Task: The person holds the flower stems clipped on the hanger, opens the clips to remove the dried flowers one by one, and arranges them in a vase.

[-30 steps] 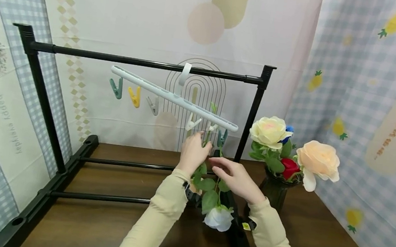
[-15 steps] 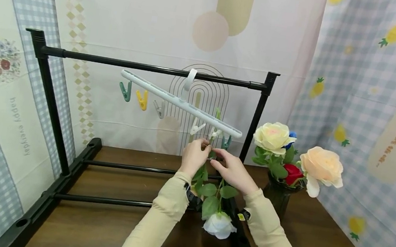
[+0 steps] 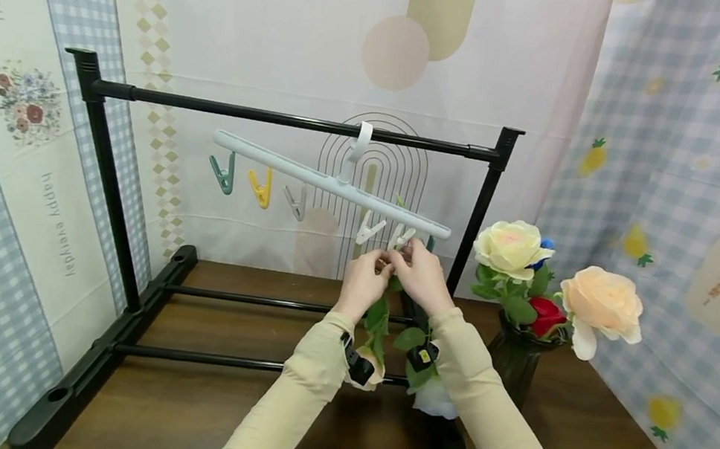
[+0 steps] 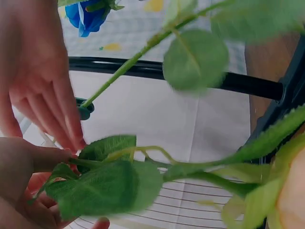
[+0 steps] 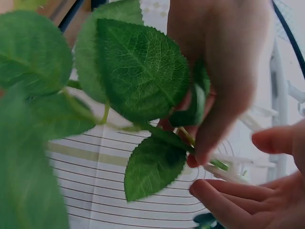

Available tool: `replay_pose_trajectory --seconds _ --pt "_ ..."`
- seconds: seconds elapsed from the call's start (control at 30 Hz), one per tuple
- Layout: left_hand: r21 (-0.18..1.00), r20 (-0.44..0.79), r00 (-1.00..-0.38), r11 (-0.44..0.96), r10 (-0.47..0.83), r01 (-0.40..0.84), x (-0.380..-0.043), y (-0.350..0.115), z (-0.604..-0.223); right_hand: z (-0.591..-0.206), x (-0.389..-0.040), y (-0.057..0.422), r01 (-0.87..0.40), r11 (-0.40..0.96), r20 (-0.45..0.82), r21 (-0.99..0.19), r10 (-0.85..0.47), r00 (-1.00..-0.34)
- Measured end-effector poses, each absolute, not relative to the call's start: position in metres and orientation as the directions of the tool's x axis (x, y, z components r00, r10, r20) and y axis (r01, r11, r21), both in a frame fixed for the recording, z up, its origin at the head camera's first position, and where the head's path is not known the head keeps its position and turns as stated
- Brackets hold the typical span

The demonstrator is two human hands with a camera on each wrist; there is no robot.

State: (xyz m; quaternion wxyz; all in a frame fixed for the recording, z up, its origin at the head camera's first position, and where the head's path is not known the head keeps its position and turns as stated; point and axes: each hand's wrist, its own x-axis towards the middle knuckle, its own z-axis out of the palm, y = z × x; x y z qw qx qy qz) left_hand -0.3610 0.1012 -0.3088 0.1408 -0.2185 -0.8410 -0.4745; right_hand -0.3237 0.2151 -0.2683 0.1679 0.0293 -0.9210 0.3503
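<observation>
My left hand [image 3: 363, 281] pinches the leafy green stem of a peach rose [image 3: 370, 377], which hangs head down. The stem's upper end meets a white clip [image 3: 401, 237] under the pale hanger [image 3: 286, 166]. My right hand [image 3: 422, 277] is up at that clip, its fingers fairly straight; in the right wrist view, thumb and fingers stand apart beside the clip [image 5: 228, 172]. A white rose [image 3: 436, 399] also hangs head down, partly behind my right sleeve. In the left wrist view its stem [image 4: 133, 59] runs into a dark green clip [image 4: 85, 109].
The hanger hooks over a black rack's top bar [image 3: 245, 113] and slopes down rightward. Green [image 3: 222, 174], yellow [image 3: 259, 187], grey [image 3: 295, 203] and white [image 3: 369, 230] clips hang along it. A dark glass vase [image 3: 514, 363] with several roses stands right on the brown table [image 3: 187, 420].
My right hand has risen from beside the stems to the white clip. My left hand stays on the peach rose's stem. The hanger's slope has become slightly flatter.
</observation>
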Motion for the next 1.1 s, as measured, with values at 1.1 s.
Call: replay_pose_trajectory --seconds 1.1 --pt "0.556 0.437 -0.862 0.677 0.255 0.482 -0.355 0.083 -0.308 -0.273 -0.352 0.222 -0.264 0.734 0.594 -0.626 0.229 -0.771"
